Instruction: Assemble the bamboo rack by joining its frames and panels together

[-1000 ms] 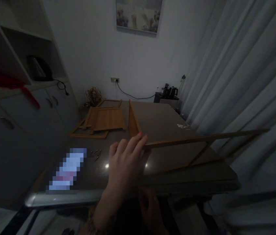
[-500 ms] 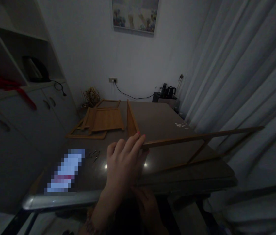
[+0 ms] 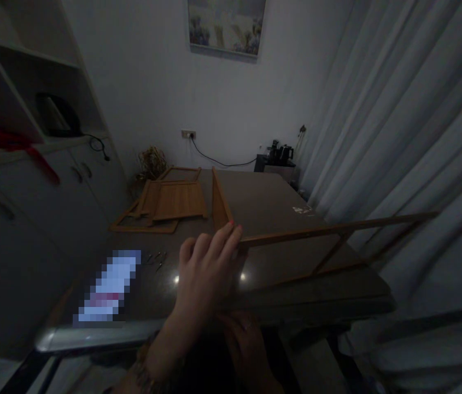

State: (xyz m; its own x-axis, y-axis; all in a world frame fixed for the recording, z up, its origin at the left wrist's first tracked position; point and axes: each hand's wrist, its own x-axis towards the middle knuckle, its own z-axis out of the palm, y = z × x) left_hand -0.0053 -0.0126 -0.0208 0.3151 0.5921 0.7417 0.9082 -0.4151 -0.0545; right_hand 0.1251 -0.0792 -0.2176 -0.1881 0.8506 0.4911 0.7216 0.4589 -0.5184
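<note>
Dim light fills the room, and a big brown table (image 3: 263,197) spreads out in front of me. Closest to me, my right hand (image 3: 245,336) is down by the near edge. It has slid left since a second ago, so its fingertips now sit under my left wrist. It is too dark there to tell if it holds anything. My left hand (image 3: 206,262) has stayed put, gripping the corner where a long wooden frame (image 3: 296,237) and a standing board (image 3: 219,200) come together; my fingers hide the joint. The frame runs along the near edge to the right, and the board points to the far edge. Near the left corner is a bright, blurred patch (image 3: 110,287), with little metal bits (image 3: 159,260) just beside it. Farther back on the left, a flat wooden panel (image 3: 179,200) lies on other frames (image 3: 142,227).
</note>
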